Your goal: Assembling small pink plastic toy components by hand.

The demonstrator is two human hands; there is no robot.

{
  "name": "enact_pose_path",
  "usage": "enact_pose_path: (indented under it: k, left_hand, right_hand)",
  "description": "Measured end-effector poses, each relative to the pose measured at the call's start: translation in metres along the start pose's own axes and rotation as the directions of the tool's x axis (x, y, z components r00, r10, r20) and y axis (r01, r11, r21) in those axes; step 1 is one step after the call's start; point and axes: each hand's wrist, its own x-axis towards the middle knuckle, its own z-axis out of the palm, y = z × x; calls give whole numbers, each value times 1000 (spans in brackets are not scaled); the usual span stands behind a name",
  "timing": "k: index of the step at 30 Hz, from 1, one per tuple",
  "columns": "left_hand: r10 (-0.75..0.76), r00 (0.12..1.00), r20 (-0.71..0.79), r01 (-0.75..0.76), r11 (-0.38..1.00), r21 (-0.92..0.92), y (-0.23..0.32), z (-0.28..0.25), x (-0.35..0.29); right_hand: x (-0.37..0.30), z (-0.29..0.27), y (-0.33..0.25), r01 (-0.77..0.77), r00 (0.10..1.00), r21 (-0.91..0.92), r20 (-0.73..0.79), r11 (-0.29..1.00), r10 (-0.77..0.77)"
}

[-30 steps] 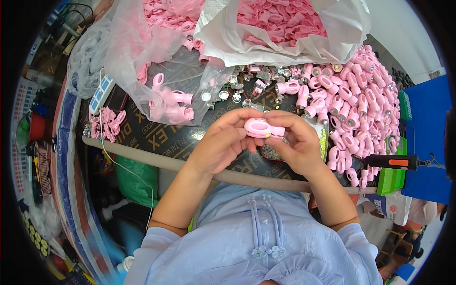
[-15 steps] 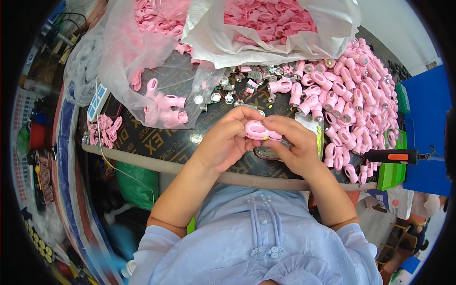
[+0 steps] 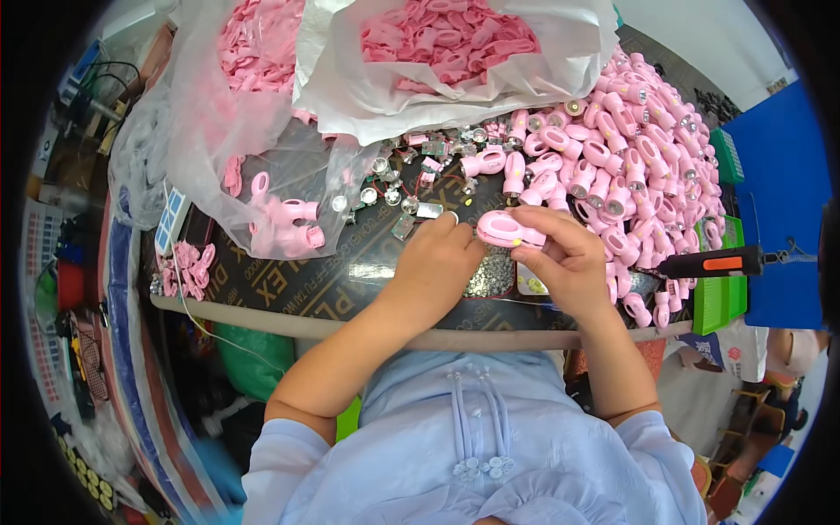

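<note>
My right hand (image 3: 567, 254) pinches a pink toy flashlight (image 3: 502, 229) with a loop handle, held level above the table. A small yellow button shows on its side. My left hand (image 3: 437, 262) is beside it, back upward and fingers curled over the table's small parts. A silvery bit shows at its fingertips; what they hold, if anything, is hidden. Just beyond lie a silver cylinder (image 3: 430, 211) and a green circuit board (image 3: 403, 227). Below the flashlight, a container of small metal pieces (image 3: 492, 276) sits next to another with yellow pieces (image 3: 530, 282).
Many pink flashlights (image 3: 649, 157) are heaped on the right. A white bag (image 3: 337, 105) and a clear plastic bag (image 3: 284, 157) hold pink shells at the back. A black-and-orange screwdriver (image 3: 713, 263) juts in near a green tray (image 3: 719, 302). More pink pieces (image 3: 187, 268) lie left.
Both hands were together on the pink flashlight. The left hand has let go and turned down toward the loose parts, while the right keeps the flashlight. The whole view has shifted slightly.
</note>
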Motion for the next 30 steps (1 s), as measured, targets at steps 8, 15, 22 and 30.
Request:
enact_pose_path:
  k: [8, 15, 22, 30]
  left_hand:
    - [9, 1000, 17, -11, 995, 99, 5, 3, 3]
    - [-187, 973, -137, 130, 931, -342, 1, -16, 5]
    - [-316, 926, -206, 120, 766, -632, 3, -25, -2]
    - [-287, 915, -285, 61, 794, -604, 5, -25, -1]
  right_hand:
    - [-3, -4, -4, 33, 998, 91, -54, 995, -29]
    - [-4, -3, -8, 5, 998, 97, -59, 995, 1]
    - [0, 6, -16, -41, 999, -25, -36, 999, 40]
    - [0, 10, -21, -33, 999, -17, -30, 999, 33]
